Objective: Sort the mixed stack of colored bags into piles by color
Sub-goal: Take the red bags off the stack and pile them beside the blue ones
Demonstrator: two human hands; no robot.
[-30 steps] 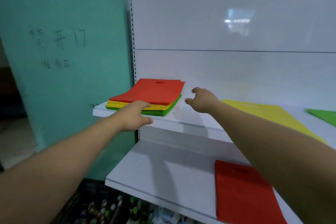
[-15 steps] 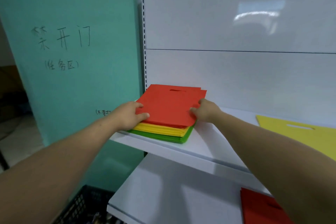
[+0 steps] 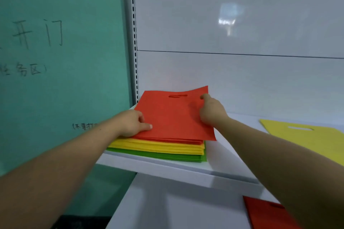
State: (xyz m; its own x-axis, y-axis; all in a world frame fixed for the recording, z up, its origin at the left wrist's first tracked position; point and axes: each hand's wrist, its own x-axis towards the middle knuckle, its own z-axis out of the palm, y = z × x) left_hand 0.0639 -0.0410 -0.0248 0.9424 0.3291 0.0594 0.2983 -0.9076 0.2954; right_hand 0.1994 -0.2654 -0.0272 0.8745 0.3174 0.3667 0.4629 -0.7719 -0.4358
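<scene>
A mixed stack of flat bags [image 3: 160,149] lies at the left end of the upper white shelf [image 3: 186,168], with red layers over yellow over green. The top red bag [image 3: 173,117] has its right side raised off the stack. My right hand [image 3: 211,110] pinches that raised right edge, thumb on top near the handle slot. My left hand [image 3: 133,122] holds the bag's left front edge, thumb lying on top. A single yellow bag [image 3: 305,137] lies further right on the same shelf. A red bag [image 3: 268,214] lies on the lower shelf.
A teal wall [image 3: 61,89] with handwritten characters stands just left of the stack. The shelf's white back panel [image 3: 232,42] rises behind it, with a perforated upright [image 3: 134,42] at its left edge. The lower shelf [image 3: 176,204] juts out below.
Both hands reached the stack and took hold of the top red bag. Its right side has lifted off the stack. The view has moved closer and to the left.
</scene>
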